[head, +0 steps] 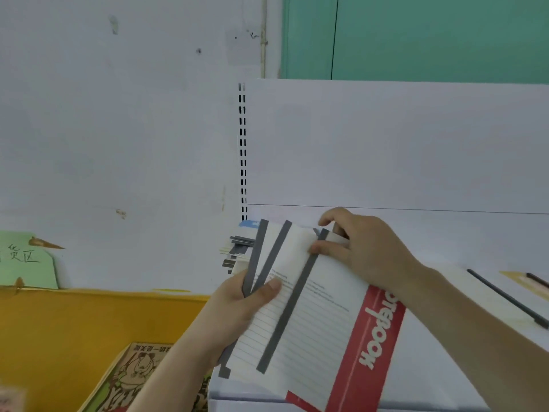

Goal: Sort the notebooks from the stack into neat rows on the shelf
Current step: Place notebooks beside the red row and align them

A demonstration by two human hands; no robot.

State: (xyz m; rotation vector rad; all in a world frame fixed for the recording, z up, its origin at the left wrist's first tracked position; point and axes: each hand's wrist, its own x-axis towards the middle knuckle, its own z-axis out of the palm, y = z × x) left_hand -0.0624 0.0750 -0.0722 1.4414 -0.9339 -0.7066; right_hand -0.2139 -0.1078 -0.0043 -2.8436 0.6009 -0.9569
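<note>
I hold several white notebooks [323, 316] with grey spine strips and a red band reading "notebook", fanned out above the white shelf [445, 263]. My left hand [237, 304] grips their lower left edge, thumb across the lined cover. My right hand [365, 248] pinches the far top corner of the front notebook. Behind them a stack of notebooks [237, 251] lies against the shelf's left end, mostly hidden.
A white back panel [386, 144] rises behind the shelf, with a slotted upright [242, 150] at its left. A dark pen [508, 298] lies on the shelf at right. Lower left stands a yellow box [74, 322] with a cartoon-printed book [133, 376].
</note>
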